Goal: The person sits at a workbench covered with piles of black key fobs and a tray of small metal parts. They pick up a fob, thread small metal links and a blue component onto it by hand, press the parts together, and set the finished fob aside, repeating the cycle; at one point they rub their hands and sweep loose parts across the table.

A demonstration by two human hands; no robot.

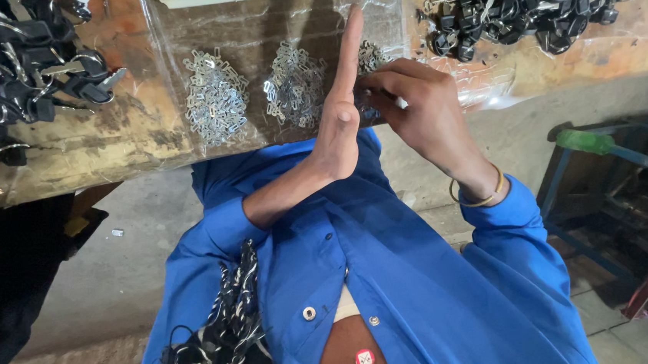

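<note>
A wooden bench [135, 135] runs across the top, with a clear plastic sheet [250, 26] on it. Big heaps of black keys sit at the left [14, 68] and at the right [541, 3]. On the sheet lie three small piles of shiny metal bits: a left pile [215, 96], a middle pile [295, 84], and a third pile [369, 55] partly hidden by the hands.

The person wears a blue shirt [392, 261]. The left hand [342, 115] stands up on its edge, flat and open, fingers straight and pointing away. The right hand [418, 101] is curled, with its fingertips pinched right beside the left palm. It may hold a tiny metal bit, but I cannot tell. A gold bangle [483, 192] is on the right wrist.
</note>
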